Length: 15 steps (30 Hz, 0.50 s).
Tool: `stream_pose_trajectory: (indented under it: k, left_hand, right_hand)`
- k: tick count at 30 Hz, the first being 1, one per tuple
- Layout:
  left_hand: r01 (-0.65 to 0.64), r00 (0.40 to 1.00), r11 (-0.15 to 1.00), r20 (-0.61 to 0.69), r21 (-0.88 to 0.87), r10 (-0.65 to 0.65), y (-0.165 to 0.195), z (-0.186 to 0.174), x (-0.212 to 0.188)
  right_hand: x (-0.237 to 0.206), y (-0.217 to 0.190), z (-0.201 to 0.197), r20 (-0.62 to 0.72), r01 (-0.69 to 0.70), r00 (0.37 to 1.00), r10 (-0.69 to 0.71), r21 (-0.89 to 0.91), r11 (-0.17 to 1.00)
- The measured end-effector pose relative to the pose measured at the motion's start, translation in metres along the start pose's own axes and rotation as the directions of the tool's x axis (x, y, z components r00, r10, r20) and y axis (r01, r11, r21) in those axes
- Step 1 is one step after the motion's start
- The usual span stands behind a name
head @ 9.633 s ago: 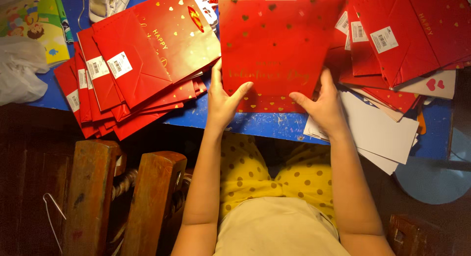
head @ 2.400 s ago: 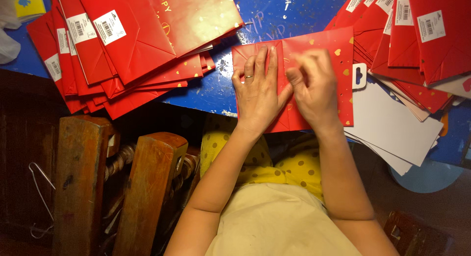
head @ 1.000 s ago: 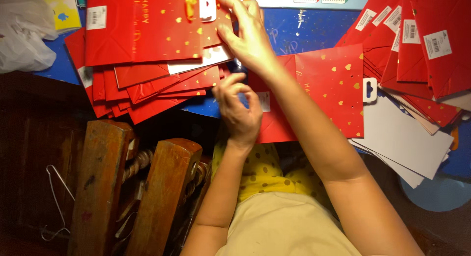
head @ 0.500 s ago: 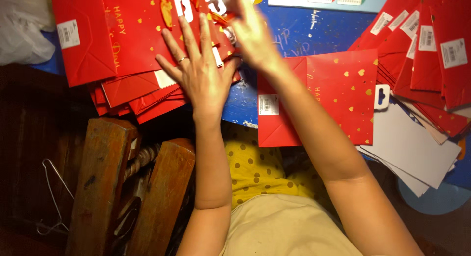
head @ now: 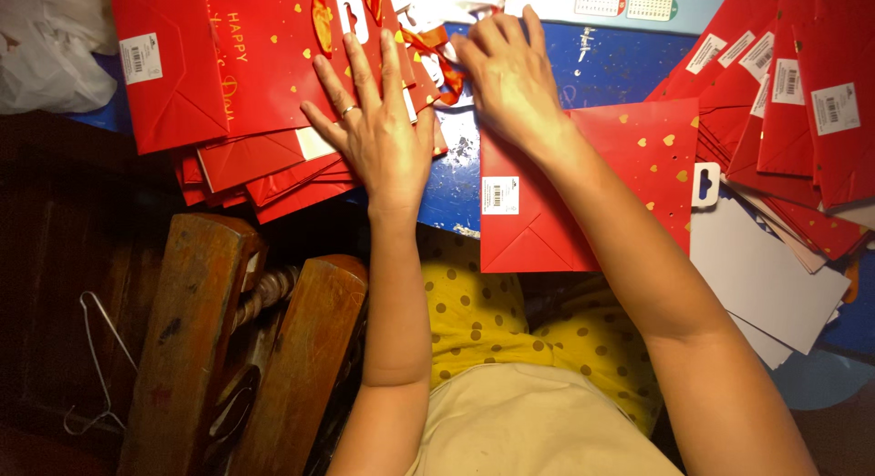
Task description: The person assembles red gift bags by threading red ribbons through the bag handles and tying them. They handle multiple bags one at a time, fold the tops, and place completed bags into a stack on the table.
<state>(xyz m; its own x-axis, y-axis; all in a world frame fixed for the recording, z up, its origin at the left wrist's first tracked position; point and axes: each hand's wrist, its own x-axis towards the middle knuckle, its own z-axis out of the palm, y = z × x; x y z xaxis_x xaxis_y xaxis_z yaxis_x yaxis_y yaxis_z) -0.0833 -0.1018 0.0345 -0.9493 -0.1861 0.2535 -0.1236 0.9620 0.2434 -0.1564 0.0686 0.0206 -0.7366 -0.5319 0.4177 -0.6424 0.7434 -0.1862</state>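
Head view. The blue table (head: 597, 70) is serving as the landmark. The left hand (head: 378, 134) is lying flat, fingers spread and palm down, on the stack of red gift bags (head: 264, 93) that is occupying the table's left end; a ring is showing on one finger. The hand is pressing on the top bag and gripping nothing. The right hand (head: 510, 75) is resting near the middle of the table's far part, fingers curled downward at the orange-red ribbon handles (head: 437, 61) that are spilling from the stack's right edge; whether the fingers are pinching a ribbon cannot be told. The two hands are lying apart, with a strip of bare table between them.

A single folded red gift bag (head: 583, 202), dotted with gold hearts and bearing a white label, is lying flat at the table's near edge, under the right forearm and overhanging the person's lap. At the table's right end, more red bags (head: 784, 93) are fanning out over white card sheets (head: 770, 284). A white plastic bag (head: 46, 47) is sitting at the table's far left corner. Below the table's near-left edge, a wooden bench (head: 237, 348) is standing beside a wire hanger (head: 96, 367).
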Motion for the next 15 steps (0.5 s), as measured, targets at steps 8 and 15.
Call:
stream_pose_trajectory:
  k: [8,15]
  left_hand:
    - [0.005,1.000,0.998,-0.015,-0.057,-0.006,-0.001,-0.001,-0.005]
    - [0.016,0.998,0.995,-0.063,-0.098,-0.022,0.000,0.005,0.002]
  right_hand:
    - [0.040,0.009,-0.002,0.294,0.036,0.953,-0.071,0.123,0.992]
    - [0.121,0.015,-0.017,0.669,-0.193,0.730,0.143,0.001,0.981]
